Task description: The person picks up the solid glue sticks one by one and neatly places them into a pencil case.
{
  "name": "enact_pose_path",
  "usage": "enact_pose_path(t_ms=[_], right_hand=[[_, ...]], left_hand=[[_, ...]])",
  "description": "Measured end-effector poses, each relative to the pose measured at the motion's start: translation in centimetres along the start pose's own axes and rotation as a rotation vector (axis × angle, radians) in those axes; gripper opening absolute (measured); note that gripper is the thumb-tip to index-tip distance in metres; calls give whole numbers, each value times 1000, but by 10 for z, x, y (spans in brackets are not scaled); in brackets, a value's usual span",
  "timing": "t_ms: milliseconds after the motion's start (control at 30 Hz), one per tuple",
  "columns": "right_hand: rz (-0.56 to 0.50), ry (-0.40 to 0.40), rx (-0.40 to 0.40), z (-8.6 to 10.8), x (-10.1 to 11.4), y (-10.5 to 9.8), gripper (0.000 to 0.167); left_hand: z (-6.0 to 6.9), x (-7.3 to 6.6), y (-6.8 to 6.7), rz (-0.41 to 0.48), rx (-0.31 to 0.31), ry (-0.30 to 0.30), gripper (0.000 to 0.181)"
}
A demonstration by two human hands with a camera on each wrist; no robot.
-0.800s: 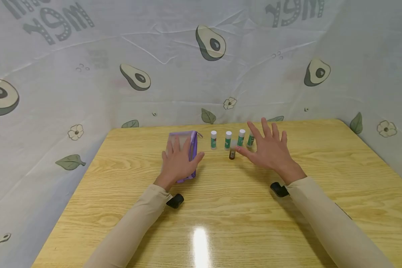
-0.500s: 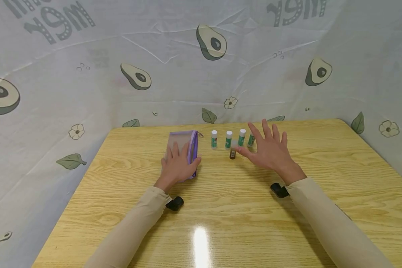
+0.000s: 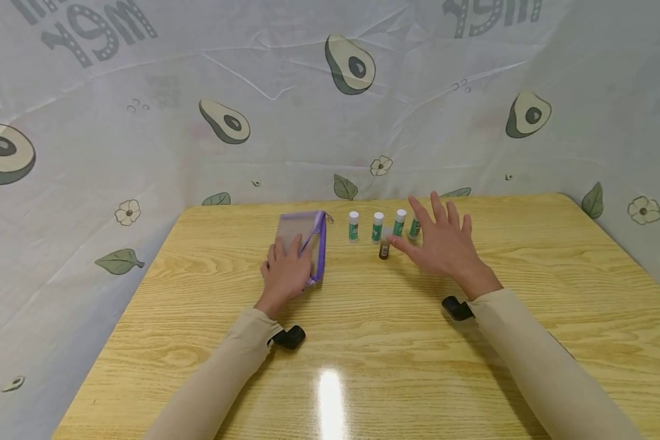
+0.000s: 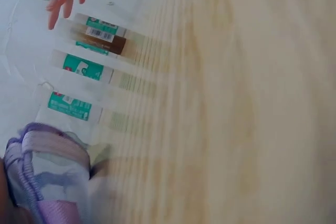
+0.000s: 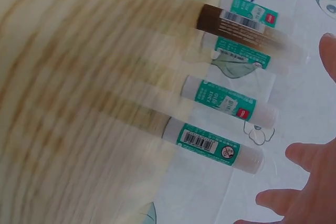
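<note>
One purple-trimmed pouch (image 3: 293,227), four glue sticks (image 3: 353,227) and one brown tube (image 3: 384,248) on one bench (image 3: 396,354), with two hands over them.

The single pouch is under the left hand (image 3: 287,274), to the left of the row; that hand's fingers touch its top, and whether they also pinch it I cannot tell. All four glue sticks stand upright in a row, each with one white cap and a green label; the lone brown tube stands in front, between the second and third counted from the left. The right hand (image 3: 448,247) has its fingers spread wide apart and holds nothing, near the row's right end. Two black wrist devices (image 3: 289,337) show below two beige sleeves (image 3: 206,379). Behind hangs one cloth (image 3: 286,140), printed with three flowers and five leaves.
</note>
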State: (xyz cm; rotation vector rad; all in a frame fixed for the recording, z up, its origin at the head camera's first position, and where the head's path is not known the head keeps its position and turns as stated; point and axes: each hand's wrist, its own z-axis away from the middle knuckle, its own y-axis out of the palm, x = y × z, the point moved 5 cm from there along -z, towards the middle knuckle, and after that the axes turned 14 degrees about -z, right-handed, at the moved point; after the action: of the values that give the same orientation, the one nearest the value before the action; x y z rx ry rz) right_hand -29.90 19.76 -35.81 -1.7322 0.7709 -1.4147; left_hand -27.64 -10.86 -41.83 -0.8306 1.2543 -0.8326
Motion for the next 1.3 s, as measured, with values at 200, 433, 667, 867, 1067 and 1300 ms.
enact_pose_path(t_ms=[200,433,667,867,1067,1300], right_hand=[[-138,8,-5,-11,0,-2,102],[-573,70,-51,-18,-7,1,96],[-893,101,-196,-19,-18,10,95],[-1020,132,-216,-22,-33,11,85],[-1042,129,-198,-24,-38,14,78],[-1008,130,-202,-22,-40,20,72]], left_hand=[[1,4,0,132,-49,-15,64],[3,7,-1,219,-99,9,63],[5,7,-3,222,-121,22,62],[2,1,-5,220,-140,34,62],[2,2,-5,223,-135,21,61],[3,5,-4,235,-132,9,61]])
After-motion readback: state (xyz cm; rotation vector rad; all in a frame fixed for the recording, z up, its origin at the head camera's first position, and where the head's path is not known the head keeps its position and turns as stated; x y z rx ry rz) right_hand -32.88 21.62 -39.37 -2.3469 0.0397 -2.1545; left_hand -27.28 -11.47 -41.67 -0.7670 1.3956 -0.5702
